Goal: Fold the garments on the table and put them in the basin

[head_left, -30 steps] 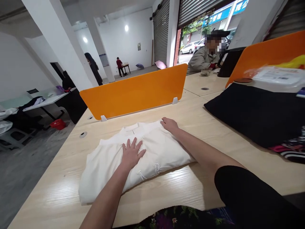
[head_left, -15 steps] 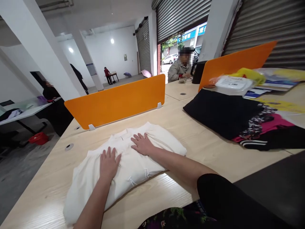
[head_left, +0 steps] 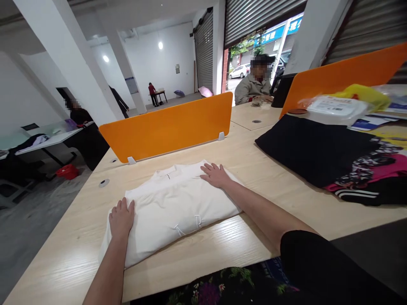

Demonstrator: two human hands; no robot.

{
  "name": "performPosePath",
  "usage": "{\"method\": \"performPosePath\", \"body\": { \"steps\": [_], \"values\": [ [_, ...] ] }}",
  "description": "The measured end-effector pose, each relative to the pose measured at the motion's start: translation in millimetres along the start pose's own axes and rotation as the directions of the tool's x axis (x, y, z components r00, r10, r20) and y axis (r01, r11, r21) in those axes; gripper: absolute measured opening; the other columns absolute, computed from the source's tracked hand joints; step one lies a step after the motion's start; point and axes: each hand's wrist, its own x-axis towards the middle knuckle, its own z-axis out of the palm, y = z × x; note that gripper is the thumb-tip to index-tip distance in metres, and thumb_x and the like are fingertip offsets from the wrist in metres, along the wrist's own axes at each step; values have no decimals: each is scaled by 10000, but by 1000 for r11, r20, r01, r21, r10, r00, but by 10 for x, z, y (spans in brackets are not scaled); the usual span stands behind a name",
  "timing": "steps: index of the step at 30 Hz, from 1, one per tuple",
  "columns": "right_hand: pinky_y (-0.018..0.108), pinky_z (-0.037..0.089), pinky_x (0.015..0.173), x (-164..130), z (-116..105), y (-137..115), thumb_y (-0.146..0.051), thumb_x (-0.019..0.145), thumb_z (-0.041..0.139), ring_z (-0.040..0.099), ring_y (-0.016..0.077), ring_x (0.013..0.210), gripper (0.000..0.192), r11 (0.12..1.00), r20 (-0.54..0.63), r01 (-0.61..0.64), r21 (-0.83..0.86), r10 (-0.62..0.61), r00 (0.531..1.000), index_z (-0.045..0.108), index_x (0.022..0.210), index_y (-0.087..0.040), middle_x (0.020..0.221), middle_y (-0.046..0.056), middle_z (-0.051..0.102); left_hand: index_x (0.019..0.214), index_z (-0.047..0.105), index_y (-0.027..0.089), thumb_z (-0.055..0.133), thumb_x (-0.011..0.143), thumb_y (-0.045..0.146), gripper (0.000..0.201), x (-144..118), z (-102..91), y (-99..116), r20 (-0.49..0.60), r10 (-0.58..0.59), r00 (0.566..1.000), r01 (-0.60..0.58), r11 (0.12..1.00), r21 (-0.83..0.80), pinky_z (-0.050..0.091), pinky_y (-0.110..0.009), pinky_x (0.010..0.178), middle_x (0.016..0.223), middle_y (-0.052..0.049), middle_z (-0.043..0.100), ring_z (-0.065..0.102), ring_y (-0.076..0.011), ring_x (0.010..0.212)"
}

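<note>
A white garment (head_left: 165, 203), folded into a wide shape, lies flat on the pale wooden table (head_left: 219, 245) in front of me. It has a collar with a small zip at the far edge and raised lettering near the front edge. Flat on its left side rests my left hand (head_left: 122, 218), fingers stretched out and holding nothing. My right hand (head_left: 216, 174) lies on the upper right part of the garment, open, with its fingers spread. Some creases run across the cloth between the two hands.
An orange divider (head_left: 168, 129) stands behind the garment. To the right lie folded dark clothes (head_left: 314, 148), with a clear plastic box (head_left: 337, 108) and a yellow bag (head_left: 364, 96) beyond. A person (head_left: 254, 87) sits across the table. A red bucket (head_left: 67, 171) stands on the floor at left.
My hands have slid apart over the garment, the left toward its left side and the right toward its right. The cloth looks flatter and smoother. My view has shifted a little left.
</note>
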Motion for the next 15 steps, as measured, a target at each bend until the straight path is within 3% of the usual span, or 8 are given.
{"method": "performPosePath", "body": {
  "steps": [2,4,6,7,9,11,13,15],
  "values": [
    [565,117,1143,13,-54,25,-523,901,441,216,293,1426,596,986,-76,-38,159,51,996,392,1445,-285,1555,34,286,1378,421,60,247,940,458,617,0,-82,13,-60,-65,996,62,997,-48,330,-545,1045,1437,-212,429,410,-365,1289],
    [484,239,1131,-12,-158,142,-473,894,477,331,262,1379,584,932,-180,-121,342,192,965,425,1421,-226,1512,88,366,1354,431,39,262,939,442,602,-54,-189,94,-193,-84,978,68,994,-90,322,-576,1045,1433,-245,415,374,-374,1318],
    [409,410,1022,-95,-277,336,-468,893,483,505,264,1241,539,814,-180,-249,525,392,902,525,1322,-145,1369,158,529,1329,466,62,280,938,412,557,-177,-274,286,-304,41,952,-82,989,-121,318,-547,1072,1430,-232,423,354,-343,1343],
    [382,476,932,-160,-331,437,-483,881,502,583,272,1133,515,733,-108,-314,603,465,879,591,1227,-112,1249,181,612,1315,492,86,286,939,395,528,-262,-296,424,-316,150,937,-199,971,-129,320,-513,1087,1429,-211,434,362,-317,1345],
    [336,534,762,-322,-418,592,-488,815,605,666,266,909,442,534,142,-428,729,494,858,676,991,-89,1002,181,702,1304,532,158,295,945,382,485,-456,-291,751,-233,359,904,-397,906,-144,314,-479,1108,1449,-152,435,377,-287,1344],
    [308,540,691,-504,-482,631,-442,741,698,679,245,810,366,367,372,-496,787,359,856,682,880,-104,913,161,719,1360,498,258,306,948,432,487,-633,-237,1070,-60,451,890,-455,880,-138,252,-558,1117,1521,-89,354,297,-335,1388],
    [303,545,714,-677,-547,542,-372,678,751,684,238,834,335,285,488,-521,804,184,853,678,901,-133,943,141,724,1408,434,341,296,944,498,509,-739,-166,1297,154,457,876,-436,887,-154,192,-635,1102,1562,-49,279,207,-392,1417],
    [313,546,749,-818,-645,357,-313,624,772,684,246,880,365,257,505,-514,818,105,857,667,941,-163,973,123,726,1436,375,375,266,941,534,531,-762,-106,1403,307,454,837,-417,891,-179,134,-657,1102,1582,-31,226,133,-410,1433]
  ]
}}
